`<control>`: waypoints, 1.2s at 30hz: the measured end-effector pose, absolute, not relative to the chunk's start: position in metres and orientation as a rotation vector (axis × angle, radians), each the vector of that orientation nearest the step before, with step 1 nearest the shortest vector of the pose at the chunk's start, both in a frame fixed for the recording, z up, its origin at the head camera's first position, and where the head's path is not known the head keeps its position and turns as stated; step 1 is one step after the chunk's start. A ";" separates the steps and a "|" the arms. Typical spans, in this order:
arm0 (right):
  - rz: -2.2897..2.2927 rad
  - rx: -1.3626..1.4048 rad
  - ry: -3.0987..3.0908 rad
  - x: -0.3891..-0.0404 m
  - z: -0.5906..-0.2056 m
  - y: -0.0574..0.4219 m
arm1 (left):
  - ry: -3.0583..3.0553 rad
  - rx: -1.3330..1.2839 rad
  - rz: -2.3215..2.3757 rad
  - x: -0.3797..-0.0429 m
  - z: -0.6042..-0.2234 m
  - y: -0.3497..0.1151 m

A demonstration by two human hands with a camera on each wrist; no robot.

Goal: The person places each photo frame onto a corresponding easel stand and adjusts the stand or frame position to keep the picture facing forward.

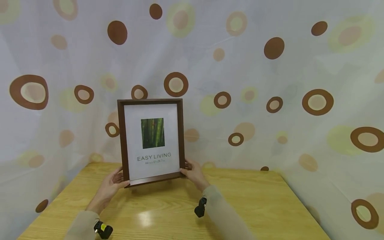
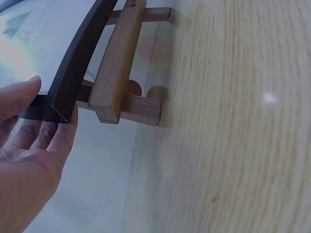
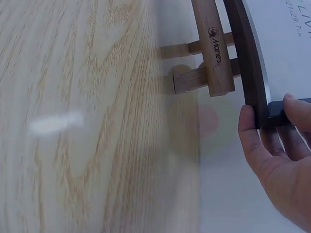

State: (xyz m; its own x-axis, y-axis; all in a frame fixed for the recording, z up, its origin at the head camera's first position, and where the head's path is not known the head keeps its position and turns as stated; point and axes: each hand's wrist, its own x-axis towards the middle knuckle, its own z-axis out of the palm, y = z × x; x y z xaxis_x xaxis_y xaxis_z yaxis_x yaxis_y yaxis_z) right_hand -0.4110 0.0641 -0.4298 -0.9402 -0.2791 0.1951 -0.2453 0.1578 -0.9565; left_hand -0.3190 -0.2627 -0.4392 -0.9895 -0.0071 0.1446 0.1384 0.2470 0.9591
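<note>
Beige sleeves [image 1: 82, 225] nearest. Left hand [image 1: 108, 188] and right hand [image 1: 193, 174] have fingers clamped on dark picture frame [image 1: 153, 144] at its lower corners, tilted near far edge of tabletop [image 1: 255, 200], toward left corner. Probably seating it on wooden easel [image 2: 115, 63]; next move likely wants levelling.

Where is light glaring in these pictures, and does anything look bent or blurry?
Head view: a bright patch glares on the table, and the picture frame's smallest print is too soft to read fully; left wrist: a small bright spot on the table, the frame's side bowed; right wrist: a wider streak, the frame's side bowed too.
</note>
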 end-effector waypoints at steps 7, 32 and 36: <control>-2.033 -0.450 2.347 -0.393 -0.417 0.056 | -2.371 -0.091 -1.874 -0.322 -0.445 -0.266; -2.266 -0.291 1.757 -0.415 -0.460 0.043 | -2.407 0.052 -1.924 -0.325 -0.454 -0.267; -2.243 -0.266 1.820 -0.417 -0.463 0.038 | -2.378 0.102 -1.983 -0.326 -0.455 -0.266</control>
